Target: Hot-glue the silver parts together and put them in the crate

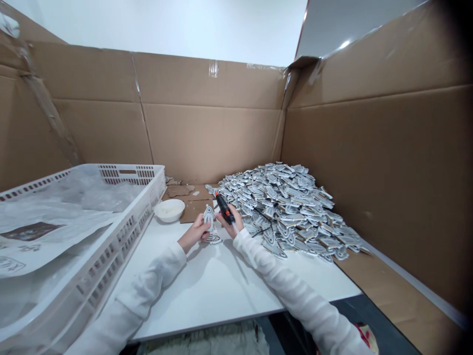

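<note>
White cutout (209,215) pinched in left hand (193,234), black glue gun (224,207) in right hand (237,217); remotely, I'd steady both, fingertips clear of the nozzle (216,194).

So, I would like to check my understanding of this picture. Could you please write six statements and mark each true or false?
1. The right hand holds a dark glue gun with an orange tip. True.
2. The left hand is empty. False: the left hand holds a small flat piece.
3. The white bowl is beside the plastic crate. True.
4. The large pile of flat pieces is to the left of both hands. False: it is to their right.
5. Both sleeves are black. False: both sleeves are white.
6. A cardboard wall stands behind the pile. True.
</note>
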A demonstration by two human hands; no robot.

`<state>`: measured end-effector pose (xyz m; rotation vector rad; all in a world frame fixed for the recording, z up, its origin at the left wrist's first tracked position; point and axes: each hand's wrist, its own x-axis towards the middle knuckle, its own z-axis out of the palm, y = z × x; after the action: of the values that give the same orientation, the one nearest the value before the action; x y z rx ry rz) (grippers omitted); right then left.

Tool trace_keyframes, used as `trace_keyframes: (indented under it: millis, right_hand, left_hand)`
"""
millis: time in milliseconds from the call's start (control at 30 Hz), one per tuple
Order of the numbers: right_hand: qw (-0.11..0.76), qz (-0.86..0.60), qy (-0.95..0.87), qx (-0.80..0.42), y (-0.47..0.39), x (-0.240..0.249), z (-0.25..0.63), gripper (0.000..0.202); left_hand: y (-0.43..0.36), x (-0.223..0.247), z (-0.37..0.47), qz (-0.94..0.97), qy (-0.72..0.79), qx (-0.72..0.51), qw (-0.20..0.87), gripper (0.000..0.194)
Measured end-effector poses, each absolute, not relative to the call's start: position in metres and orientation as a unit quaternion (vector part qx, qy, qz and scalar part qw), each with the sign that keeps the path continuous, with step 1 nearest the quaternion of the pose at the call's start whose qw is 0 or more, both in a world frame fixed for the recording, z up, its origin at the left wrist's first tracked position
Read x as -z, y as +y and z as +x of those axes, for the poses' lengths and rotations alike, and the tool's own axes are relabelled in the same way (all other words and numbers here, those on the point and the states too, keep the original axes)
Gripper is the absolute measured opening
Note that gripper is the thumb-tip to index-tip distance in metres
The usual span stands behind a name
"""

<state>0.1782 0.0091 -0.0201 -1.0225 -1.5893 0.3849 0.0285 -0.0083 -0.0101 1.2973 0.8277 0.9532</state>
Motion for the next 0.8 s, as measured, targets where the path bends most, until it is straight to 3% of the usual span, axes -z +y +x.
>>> trace_keyframes:
  millis: [367, 800]
  right_hand:
    - [0.454, -0.485, -0.741, -0.101, -0.014, 0.007, 0.174, 0.032]
    - [0.463, -0.512, -0.717, -0.095, -0.007, 0.014, 0.176, 0.034]
  left_hand:
    - [0.003, 0.012, 0.019, 0.531, 0.386, -0.52, 0.547, 0.035]
    - [-0.001, 0.009, 0.022, 0.55, 0.37, -0.513, 0.546, 0.036]
